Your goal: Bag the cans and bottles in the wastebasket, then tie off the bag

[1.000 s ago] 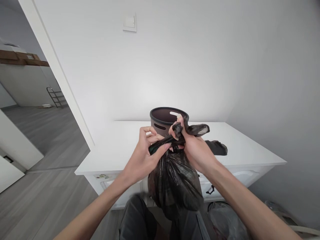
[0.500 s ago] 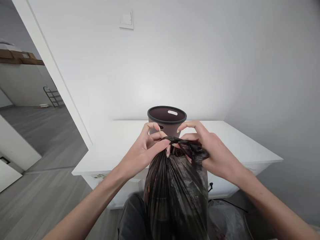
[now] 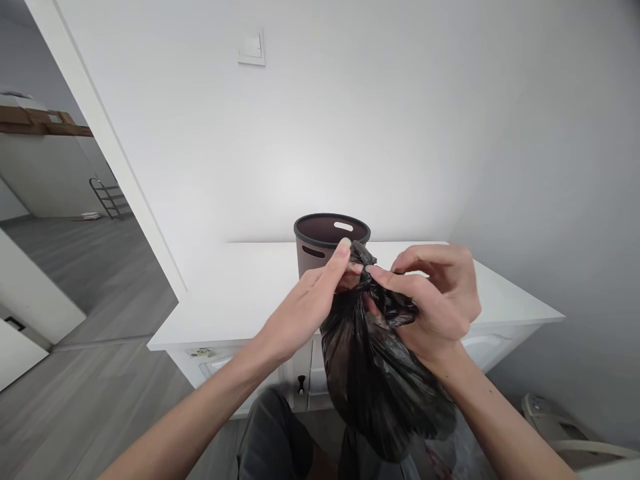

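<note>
A filled black garbage bag (image 3: 375, 373) hangs in front of the white cabinet, its neck gathered and twisted between my hands. My left hand (image 3: 320, 280) is closed on the gathered neck, thumb pointing up. My right hand (image 3: 435, 287) pinches the plastic close by, thumb and forefinger meeting at the neck, other fingers curled. Some of the bag's loose top lies bunched against the right palm. Just behind my hands, a brown trash can (image 3: 313, 255) with a dark rim and slotted handles stands on the cabinet, its lower part hidden by my left hand.
The white cabinet (image 3: 225, 293) stands against the wall, with a black handle (image 3: 301, 385) on its front. A light switch (image 3: 251, 48) is on the wall. Clear plastic (image 3: 465, 447) and a beige object (image 3: 560, 420) lie low at the right. A doorway opens at the left.
Both hands have drawn the bag's neck tighter and raised its top. The bag's body has swung up and to the right. My right hand has turned, its fingers curling in.
</note>
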